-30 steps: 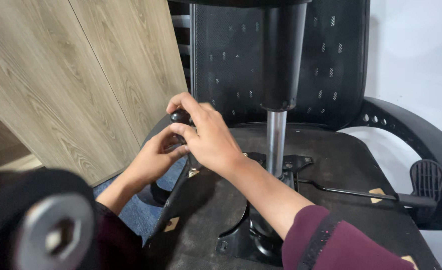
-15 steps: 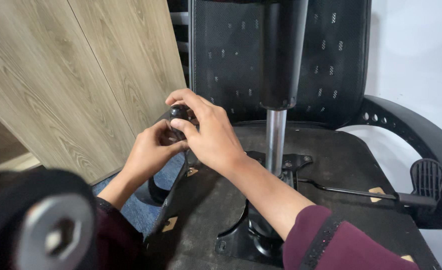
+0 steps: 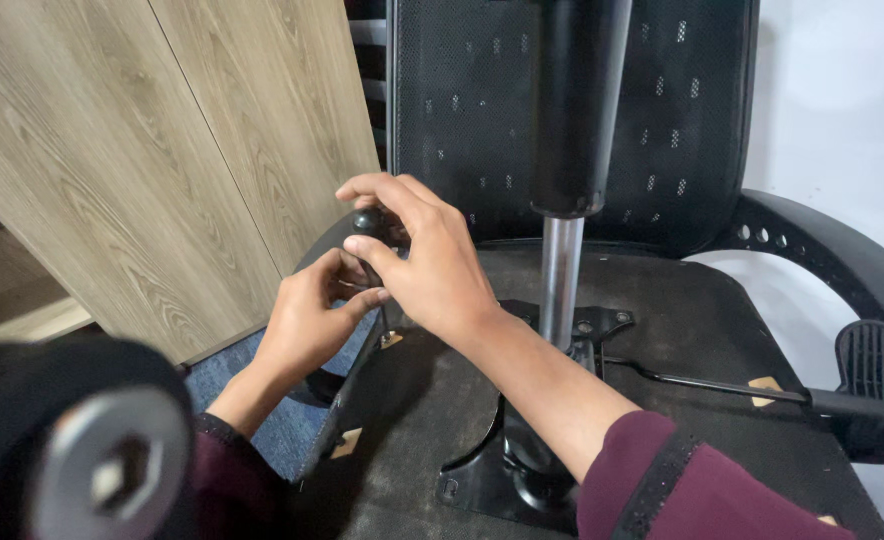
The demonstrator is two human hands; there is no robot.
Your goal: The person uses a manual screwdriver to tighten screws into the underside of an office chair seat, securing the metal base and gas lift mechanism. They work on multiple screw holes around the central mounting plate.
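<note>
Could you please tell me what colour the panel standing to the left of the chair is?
Light wood-grain panel: pale beige-brown with darker streaks, best seen in the head view.

A small black knob is sitting at the top of the left armrest of an overturned black office chair. The right hand is curling over it, fingers covering most of its rounded head. The left hand is gripping the armrest just below, thumb touching the right hand.

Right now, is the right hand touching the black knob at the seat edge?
Touching. The head view shows the right hand with fingers curled over the black knob, thumb pressed under it; no gap visible.
</note>
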